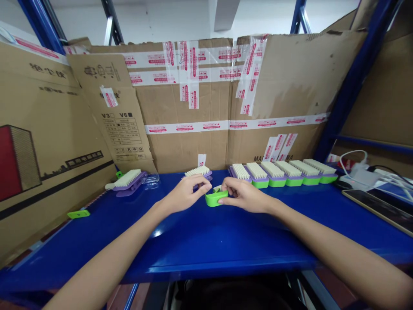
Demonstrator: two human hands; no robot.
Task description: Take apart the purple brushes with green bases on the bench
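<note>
My right hand [247, 195] grips a small bright green plastic shell [215, 199] between thumb and fingers, just above the blue table. A pale edge shows inside the shell's open top. To the left of it, my left hand [189, 192] has its thumb and fingers drawn together close to the shell's rim. What those fingers hold, if anything, is hidden. Directly behind the left hand lies a scrubbing brush [198, 171] with cream bristles facing up and a purple body.
Several bristle-up brushes [274, 170], mostly with green bases, line the back right. At left lie more purple-and-cream brush parts [127, 180], clear plastic pieces [151, 181] and a green piece [79, 214]. A phone [379, 207] and cables [392, 183] occupy the right. Cardboard walls [190, 150] enclose the table [226, 245].
</note>
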